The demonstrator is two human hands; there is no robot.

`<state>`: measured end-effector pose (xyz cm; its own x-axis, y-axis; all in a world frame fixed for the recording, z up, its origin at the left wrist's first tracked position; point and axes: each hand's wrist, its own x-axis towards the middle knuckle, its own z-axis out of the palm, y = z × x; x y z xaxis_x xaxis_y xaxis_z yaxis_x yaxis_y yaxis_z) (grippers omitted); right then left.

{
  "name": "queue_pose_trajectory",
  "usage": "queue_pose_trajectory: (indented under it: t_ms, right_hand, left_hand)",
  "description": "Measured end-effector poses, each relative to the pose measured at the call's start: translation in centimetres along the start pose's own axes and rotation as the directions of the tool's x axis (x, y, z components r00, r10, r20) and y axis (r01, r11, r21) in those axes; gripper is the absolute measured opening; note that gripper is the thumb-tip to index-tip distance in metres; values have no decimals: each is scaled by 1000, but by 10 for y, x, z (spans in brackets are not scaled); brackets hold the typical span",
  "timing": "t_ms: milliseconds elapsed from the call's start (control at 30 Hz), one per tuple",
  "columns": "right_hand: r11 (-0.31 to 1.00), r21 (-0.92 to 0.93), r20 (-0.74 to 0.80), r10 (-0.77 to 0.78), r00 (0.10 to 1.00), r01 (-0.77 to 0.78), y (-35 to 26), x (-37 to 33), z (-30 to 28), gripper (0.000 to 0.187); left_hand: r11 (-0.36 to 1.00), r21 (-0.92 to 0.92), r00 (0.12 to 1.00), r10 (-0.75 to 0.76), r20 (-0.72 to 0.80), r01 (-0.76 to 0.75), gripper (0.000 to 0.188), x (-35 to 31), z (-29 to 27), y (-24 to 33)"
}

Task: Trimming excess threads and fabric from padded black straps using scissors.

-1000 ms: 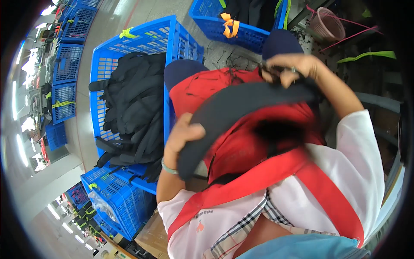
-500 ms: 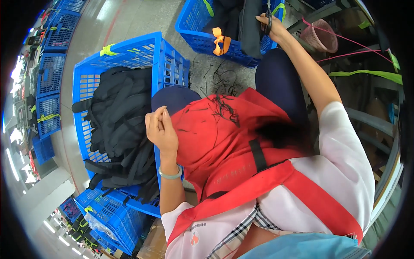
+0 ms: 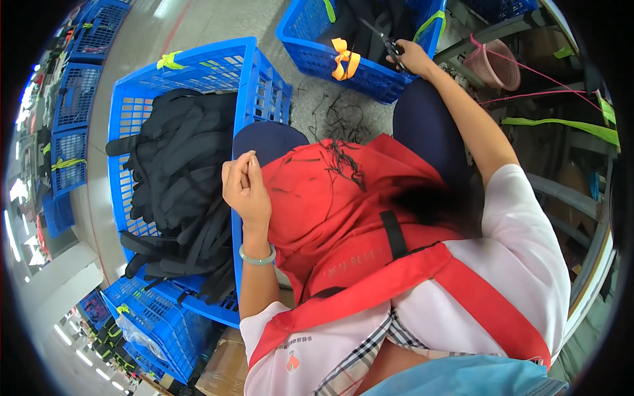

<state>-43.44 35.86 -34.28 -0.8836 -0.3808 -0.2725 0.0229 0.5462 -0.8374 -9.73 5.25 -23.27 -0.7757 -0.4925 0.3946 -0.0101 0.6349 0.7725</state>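
Observation:
My right hand [image 3: 414, 58] is closed round the handles of dark scissors [image 3: 389, 45], over the far blue basket [image 3: 370, 78]. Their blades point up and to the left, above black padded fabric strips [image 3: 370, 16] lying in that basket. Beside the near blue crate, my left hand [image 3: 246, 187] is raised with its fingers curled in and thumb close to them; nothing shows between them. A heap of black strips [image 3: 178, 145] fills the near crate [image 3: 246, 86]. Black thread scraps [image 3: 343, 162] lie on the red apron [image 3: 304, 198] over my lap.
More thread scraps [image 3: 340, 119] litter the floor between crate and basket. A pink wastebasket [image 3: 498, 65] stands at the right by a metal frame with a green strap [image 3: 561, 123]. Stacked blue crates [image 3: 162, 317] and a cardboard box [image 3: 224, 366] are at the lower left.
The black strip that hung over the far basket's near rim beside my right hand now lies away from the rim. The scissors have swung round toward the left. My left hand has barely moved.

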Motion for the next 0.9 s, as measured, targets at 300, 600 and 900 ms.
queue_pose_trajectory:
  t_ms: [300,600,900]
  right_hand:
    - [874,-379,179,-252,951,303,-26,-52,53,25]
    - [805,-467,316,-233,920,365,-24,-48,70,21]
    - [788,-526,341,-150,928,320,-14,-48,60,32]
  left_hand:
    - [928,-329,983,-185,3,175,12,-18,-27,-13]
    - [728,-409,804,-593,26,550,16,-52,-88,-66]
    - [659,-276,709,-687,159,700,18,-45,-111,-112]
